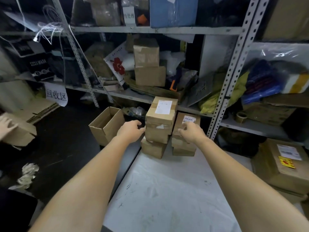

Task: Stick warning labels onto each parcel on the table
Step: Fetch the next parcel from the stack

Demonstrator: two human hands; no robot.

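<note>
Two stacks of brown cardboard parcels stand at the far end of the white table [167, 190]. The left stack has a tall top parcel [160, 119] with a white shipping label, resting on a lower parcel [153, 149]. The right stack has a flat top parcel [188, 122] with a small printed label over a lower box [183, 148]. My left hand [130, 129] reaches to the left side of the tall parcel, fingers relaxed and touching its edge. My right hand [190, 131] hovers at the front of the right stack, fingers loosely curled, holding nothing I can see.
An open empty carton [107, 126] stands left of the stacks. A large box [284, 164] with a yellow-red warning sticker sits at the right. Metal shelving [224, 91] crammed with boxes and bags runs behind. A roll of tape [241, 117] lies on the right shelf. Another person's hand [6, 126] holds cardboard at far left.
</note>
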